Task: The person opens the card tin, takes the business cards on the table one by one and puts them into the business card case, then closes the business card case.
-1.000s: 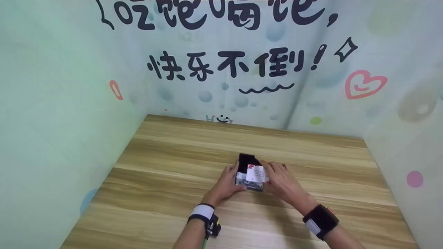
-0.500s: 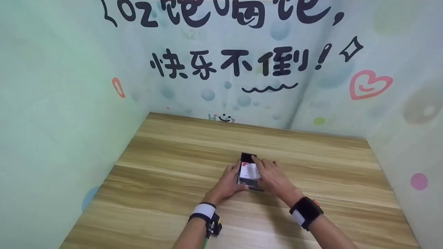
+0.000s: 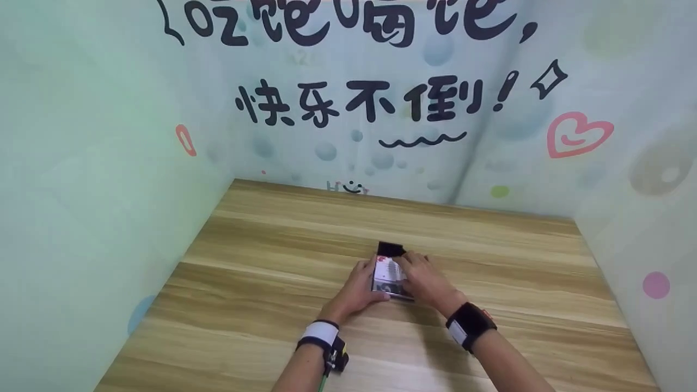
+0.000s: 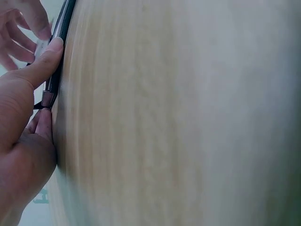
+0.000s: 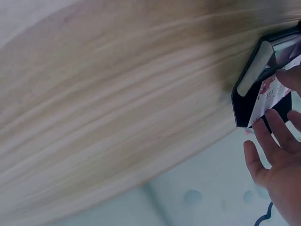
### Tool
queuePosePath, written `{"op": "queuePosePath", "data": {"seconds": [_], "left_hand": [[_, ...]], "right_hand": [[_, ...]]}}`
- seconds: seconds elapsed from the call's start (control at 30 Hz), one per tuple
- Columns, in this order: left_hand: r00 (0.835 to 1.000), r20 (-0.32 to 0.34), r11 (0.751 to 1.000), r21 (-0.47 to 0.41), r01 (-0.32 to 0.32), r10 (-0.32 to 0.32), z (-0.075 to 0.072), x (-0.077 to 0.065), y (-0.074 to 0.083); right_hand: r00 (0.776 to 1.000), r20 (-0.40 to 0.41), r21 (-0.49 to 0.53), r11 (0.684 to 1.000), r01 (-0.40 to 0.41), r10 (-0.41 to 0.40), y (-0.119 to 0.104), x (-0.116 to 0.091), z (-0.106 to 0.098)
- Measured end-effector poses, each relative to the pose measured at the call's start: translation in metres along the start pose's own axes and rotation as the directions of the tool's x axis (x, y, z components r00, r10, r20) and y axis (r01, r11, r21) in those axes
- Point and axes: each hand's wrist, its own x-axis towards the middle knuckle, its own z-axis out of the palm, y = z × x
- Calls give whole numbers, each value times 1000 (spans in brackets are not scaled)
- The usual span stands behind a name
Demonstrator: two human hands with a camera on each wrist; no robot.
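Observation:
A small black card case (image 3: 390, 249) with a silvery lower part lies open at the middle of the wooden table. My left hand (image 3: 356, 289) grips it along its left side, thumb at the near edge and fingers behind. Over the case is a white business card (image 3: 383, 268) with red print at one corner. My right hand (image 3: 429, 279) pinches this card at its right side. In the right wrist view the card (image 5: 270, 94) slants across the black flap, between thumb and fingers. In the left wrist view the case (image 4: 55, 77) shows edge-on.
Wood-grained table (image 3: 261, 239) surrounds the hands on every side. A pale printed backdrop (image 3: 305, 158) with dark lettering rises behind it, and similar walls stand left and right. Each wrist wears a strap; a small black device (image 3: 338, 354) hangs at the left one.
My right hand has moved left and brought the card from the case's right side to lie over its middle. My left hand keeps its grip on the case.

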Motion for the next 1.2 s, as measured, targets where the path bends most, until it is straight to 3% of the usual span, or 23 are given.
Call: {"op": "queuePosePath", "data": {"seconds": [0.1, 0.7, 0.97, 1.2], "left_hand": [[1000, 9, 1000, 8, 21, -21, 0, 1, 2], [1000, 11, 999, -38, -11, 12, 2, 6, 4], [1000, -3, 999, -11, -30, 30, -1, 5, 3], [999, 1, 999, 13, -35, 35, 1, 4, -1]], "right_hand": [[1000, -13, 38, 999, 14, -13, 1, -2, 4], [998, -70, -64, 998, -9, 5, 0, -18, 13], [996, -53, -151, 987, 57, -66, -16, -28, 12], [1000, -12, -169, 985, 24, -27, -30, -32, 11]]}}
